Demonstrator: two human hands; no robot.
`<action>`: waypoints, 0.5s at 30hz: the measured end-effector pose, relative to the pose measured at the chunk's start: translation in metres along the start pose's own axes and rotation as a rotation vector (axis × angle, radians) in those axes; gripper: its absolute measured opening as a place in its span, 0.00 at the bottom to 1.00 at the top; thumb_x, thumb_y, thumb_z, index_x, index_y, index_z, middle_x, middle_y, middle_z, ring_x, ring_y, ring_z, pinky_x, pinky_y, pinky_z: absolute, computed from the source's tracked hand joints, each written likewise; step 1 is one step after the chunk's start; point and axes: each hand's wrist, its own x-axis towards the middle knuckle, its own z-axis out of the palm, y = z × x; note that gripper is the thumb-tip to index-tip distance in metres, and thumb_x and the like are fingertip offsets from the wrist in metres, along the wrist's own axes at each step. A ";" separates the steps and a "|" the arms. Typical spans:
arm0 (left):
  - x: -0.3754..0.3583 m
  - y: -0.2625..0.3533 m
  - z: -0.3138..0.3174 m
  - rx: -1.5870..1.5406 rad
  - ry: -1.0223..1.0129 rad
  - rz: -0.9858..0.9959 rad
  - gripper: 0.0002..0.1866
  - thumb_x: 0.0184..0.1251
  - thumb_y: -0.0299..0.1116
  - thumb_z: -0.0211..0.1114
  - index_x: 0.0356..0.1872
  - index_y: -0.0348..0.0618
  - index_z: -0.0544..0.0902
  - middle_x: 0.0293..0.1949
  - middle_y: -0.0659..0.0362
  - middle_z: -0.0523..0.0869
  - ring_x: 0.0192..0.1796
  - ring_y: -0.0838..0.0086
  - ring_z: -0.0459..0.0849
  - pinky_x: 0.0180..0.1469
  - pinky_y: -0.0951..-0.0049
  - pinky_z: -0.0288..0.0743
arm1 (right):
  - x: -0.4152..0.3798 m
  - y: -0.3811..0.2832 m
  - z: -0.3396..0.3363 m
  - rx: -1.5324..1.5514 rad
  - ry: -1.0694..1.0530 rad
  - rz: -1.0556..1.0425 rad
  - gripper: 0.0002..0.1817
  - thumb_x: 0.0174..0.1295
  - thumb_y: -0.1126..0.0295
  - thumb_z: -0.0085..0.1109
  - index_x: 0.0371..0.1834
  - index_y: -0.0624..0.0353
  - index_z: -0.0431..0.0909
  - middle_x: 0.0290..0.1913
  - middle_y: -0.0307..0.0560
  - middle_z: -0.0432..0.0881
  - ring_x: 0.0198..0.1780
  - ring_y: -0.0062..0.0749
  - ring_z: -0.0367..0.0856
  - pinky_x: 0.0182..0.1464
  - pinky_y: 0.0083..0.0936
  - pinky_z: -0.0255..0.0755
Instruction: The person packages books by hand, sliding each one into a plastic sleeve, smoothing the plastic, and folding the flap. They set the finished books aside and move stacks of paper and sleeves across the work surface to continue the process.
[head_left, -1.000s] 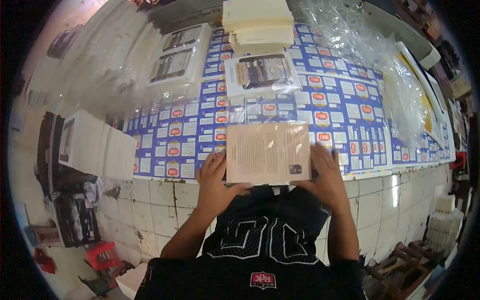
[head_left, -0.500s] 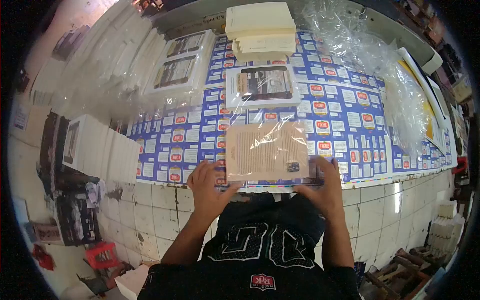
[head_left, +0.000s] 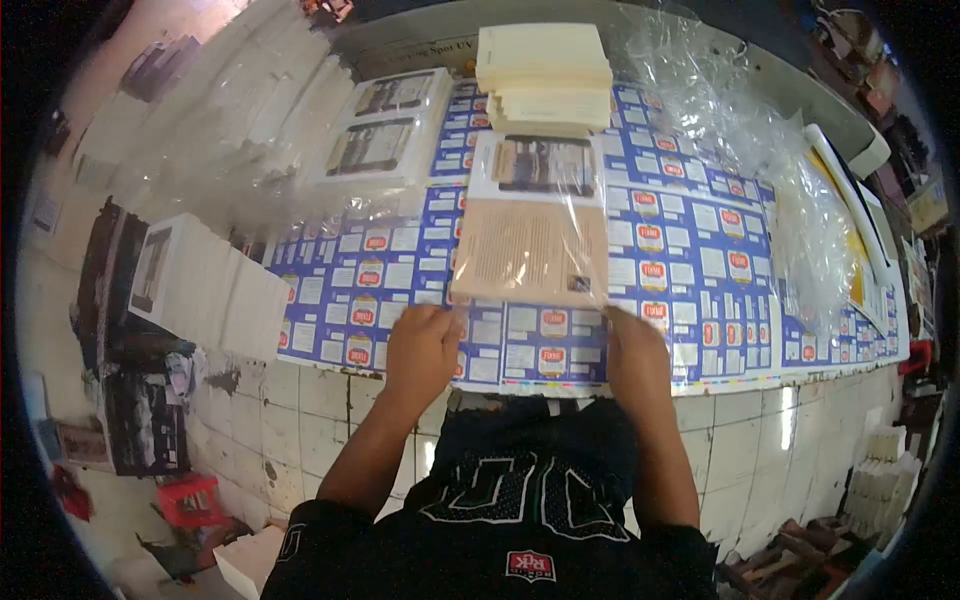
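Observation:
A tan, text-printed book cover (head_left: 530, 250) lies flat under shiny clear plastic film, its near edge facing me. My left hand (head_left: 422, 345) is closed at its near left corner, with the fingers curled on the film. At the near right corner my right hand (head_left: 637, 350) pinches the film too. Just beyond, touching or overlapped by the tan cover, is a white book with a dark photo (head_left: 545, 165). Behind that stands a stack of cream booklets (head_left: 545, 75).
Blue printed sheets (head_left: 690, 290) cover the table. Photo-covered books (head_left: 370, 145) and clear plastic wrap (head_left: 230, 130) lie at left, near a row of white books (head_left: 205, 285). Crumpled clear film (head_left: 800, 210) spreads along the right. A red stool (head_left: 190, 500) is on the floor.
The tan book has moved away from me, up against the white photo book. Both hands, spread beside it before, have closed at its near corners.

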 end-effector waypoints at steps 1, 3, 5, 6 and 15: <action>-0.012 0.001 -0.005 -0.199 -0.068 -0.115 0.12 0.70 0.34 0.60 0.42 0.34 0.83 0.40 0.52 0.84 0.48 0.60 0.80 0.47 0.64 0.74 | -0.010 -0.009 -0.006 0.033 -0.140 0.072 0.16 0.62 0.78 0.51 0.53 0.63 0.76 0.44 0.61 0.83 0.47 0.57 0.81 0.52 0.45 0.74; -0.039 0.006 -0.017 -0.527 -0.280 -0.390 0.15 0.73 0.38 0.60 0.46 0.35 0.83 0.45 0.53 0.85 0.48 0.64 0.82 0.47 0.66 0.76 | -0.033 -0.029 -0.016 0.160 -0.352 0.119 0.18 0.59 0.80 0.51 0.53 0.61 0.77 0.46 0.62 0.83 0.49 0.58 0.82 0.49 0.43 0.77; -0.084 0.005 -0.012 -0.933 -0.620 -0.566 0.18 0.74 0.42 0.59 0.51 0.36 0.81 0.49 0.55 0.85 0.49 0.69 0.83 0.48 0.69 0.78 | -0.058 -0.048 -0.017 0.420 -0.484 -0.047 0.21 0.55 0.80 0.55 0.54 0.60 0.76 0.44 0.62 0.84 0.48 0.55 0.83 0.46 0.41 0.79; -0.103 -0.001 -0.002 -1.215 -0.803 -0.577 0.21 0.76 0.44 0.57 0.55 0.36 0.79 0.50 0.55 0.84 0.52 0.72 0.82 0.49 0.70 0.78 | -0.065 -0.053 -0.016 0.583 -0.544 -0.203 0.21 0.55 0.79 0.56 0.55 0.59 0.76 0.45 0.60 0.84 0.49 0.53 0.84 0.46 0.39 0.80; -0.098 0.017 0.004 -1.265 -1.037 -0.462 0.29 0.79 0.54 0.46 0.60 0.36 0.74 0.55 0.54 0.82 0.54 0.70 0.82 0.52 0.68 0.78 | 0.012 -0.048 0.022 -0.101 -0.147 -0.523 0.19 0.50 0.63 0.69 0.45 0.56 0.81 0.59 0.48 0.77 0.65 0.46 0.71 0.66 0.52 0.62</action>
